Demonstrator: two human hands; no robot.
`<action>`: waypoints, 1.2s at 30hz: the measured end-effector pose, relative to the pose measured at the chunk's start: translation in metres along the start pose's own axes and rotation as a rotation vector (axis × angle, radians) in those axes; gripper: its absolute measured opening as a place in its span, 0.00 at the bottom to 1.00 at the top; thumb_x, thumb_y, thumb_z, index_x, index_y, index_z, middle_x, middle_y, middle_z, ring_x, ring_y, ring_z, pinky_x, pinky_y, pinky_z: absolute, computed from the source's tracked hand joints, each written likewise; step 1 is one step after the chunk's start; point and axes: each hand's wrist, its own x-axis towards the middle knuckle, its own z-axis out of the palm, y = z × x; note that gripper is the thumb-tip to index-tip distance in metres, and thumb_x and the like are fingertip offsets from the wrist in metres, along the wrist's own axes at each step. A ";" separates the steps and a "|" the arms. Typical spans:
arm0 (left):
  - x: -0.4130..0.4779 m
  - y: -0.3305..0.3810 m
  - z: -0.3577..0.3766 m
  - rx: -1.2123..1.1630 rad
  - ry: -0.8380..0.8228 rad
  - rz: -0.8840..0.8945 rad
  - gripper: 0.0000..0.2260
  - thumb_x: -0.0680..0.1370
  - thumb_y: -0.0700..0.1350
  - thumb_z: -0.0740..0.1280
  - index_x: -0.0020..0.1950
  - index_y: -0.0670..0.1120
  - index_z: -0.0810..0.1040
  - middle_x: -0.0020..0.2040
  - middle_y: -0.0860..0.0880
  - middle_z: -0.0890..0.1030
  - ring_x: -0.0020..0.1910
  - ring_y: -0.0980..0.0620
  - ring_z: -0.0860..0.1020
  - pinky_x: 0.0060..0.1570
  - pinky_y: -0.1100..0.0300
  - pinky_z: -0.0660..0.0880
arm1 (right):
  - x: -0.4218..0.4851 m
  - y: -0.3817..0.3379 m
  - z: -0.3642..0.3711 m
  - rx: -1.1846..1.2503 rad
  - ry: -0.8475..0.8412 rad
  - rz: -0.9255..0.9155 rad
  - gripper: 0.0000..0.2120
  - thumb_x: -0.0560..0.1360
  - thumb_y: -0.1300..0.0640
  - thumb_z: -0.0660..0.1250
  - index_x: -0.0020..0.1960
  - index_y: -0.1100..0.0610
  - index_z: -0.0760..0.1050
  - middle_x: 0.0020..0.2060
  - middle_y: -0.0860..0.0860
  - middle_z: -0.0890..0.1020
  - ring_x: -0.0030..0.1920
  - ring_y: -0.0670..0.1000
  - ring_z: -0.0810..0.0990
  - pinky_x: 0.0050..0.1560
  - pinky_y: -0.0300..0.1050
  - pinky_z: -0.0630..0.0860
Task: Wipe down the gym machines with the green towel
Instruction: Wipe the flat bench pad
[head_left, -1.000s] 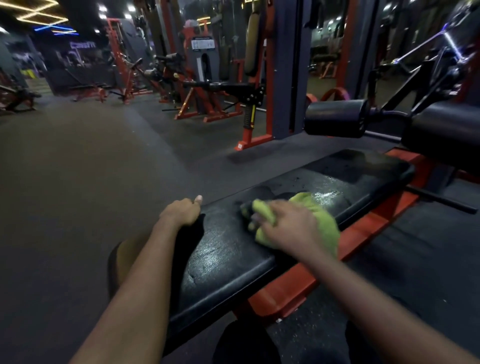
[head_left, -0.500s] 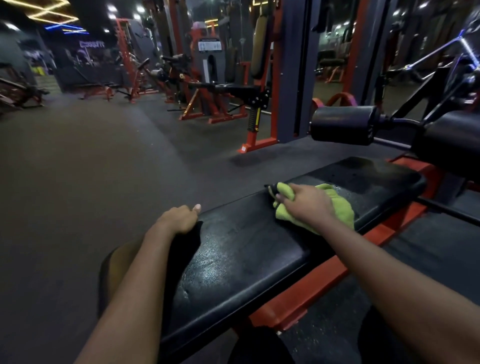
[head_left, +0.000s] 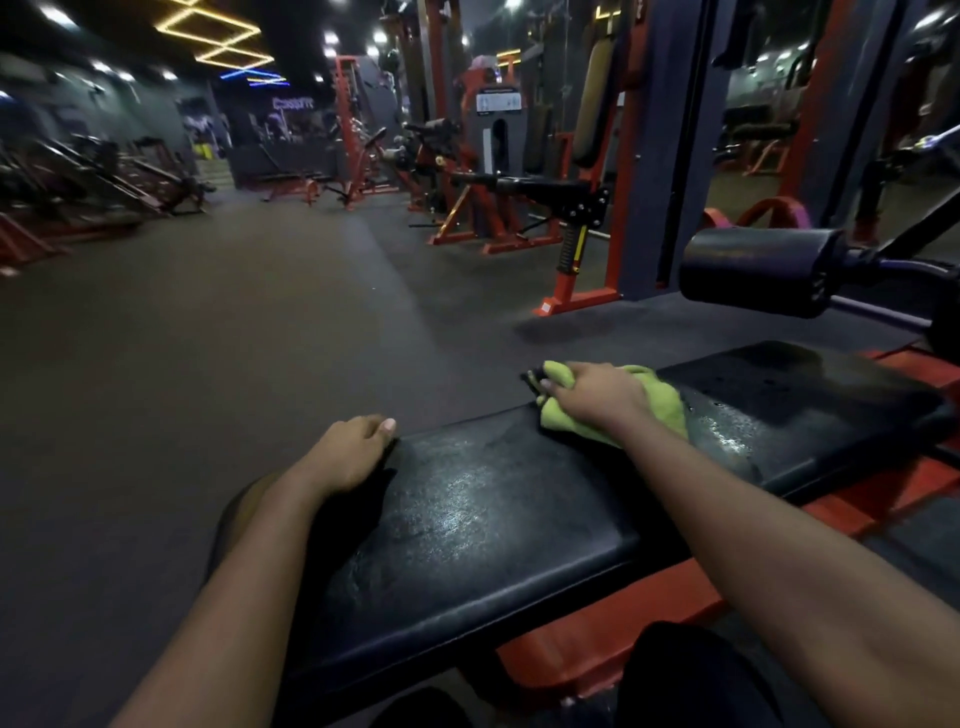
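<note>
A black padded bench (head_left: 488, 525) on an orange-red frame runs from the lower middle toward the right. The green towel (head_left: 660, 402) lies bunched on the pad's far edge, with my right hand (head_left: 592, 395) pressed on top and gripping it. The pad looks wet and shiny just right of the towel. My left hand (head_left: 353, 452) rests curled over the bench's near left edge, fingers wrapped around the pad.
A black roller pad (head_left: 753, 270) sticks out above the bench's far end. An orange and grey machine frame (head_left: 639, 156) stands behind it. More orange machines (head_left: 467, 171) line the back, with dark rubber floor (head_left: 208, 338) to the left.
My right hand has slid the towel along the pad away from me, toward its far edge. The left hand has kept its grip on the bench edge.
</note>
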 end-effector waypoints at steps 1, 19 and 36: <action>-0.004 -0.001 -0.004 -0.010 0.025 -0.002 0.18 0.86 0.48 0.54 0.64 0.40 0.78 0.63 0.41 0.80 0.65 0.40 0.75 0.55 0.57 0.68 | -0.005 -0.018 0.003 0.013 -0.025 -0.066 0.27 0.78 0.30 0.57 0.71 0.41 0.73 0.66 0.53 0.80 0.66 0.58 0.77 0.61 0.50 0.73; -0.001 0.074 0.000 -0.081 0.015 0.157 0.08 0.82 0.46 0.64 0.55 0.46 0.81 0.48 0.48 0.81 0.48 0.49 0.77 0.45 0.61 0.67 | -0.069 -0.019 -0.016 0.096 -0.259 0.234 0.39 0.70 0.28 0.68 0.67 0.58 0.75 0.68 0.57 0.78 0.68 0.59 0.77 0.67 0.52 0.74; 0.001 0.103 -0.091 -0.018 -0.063 0.431 0.17 0.66 0.58 0.69 0.54 0.60 0.78 0.52 0.51 0.82 0.57 0.47 0.78 0.62 0.45 0.74 | -0.062 -0.079 -0.179 0.186 -0.056 -0.470 0.22 0.67 0.58 0.81 0.58 0.46 0.80 0.57 0.48 0.79 0.56 0.51 0.78 0.53 0.45 0.77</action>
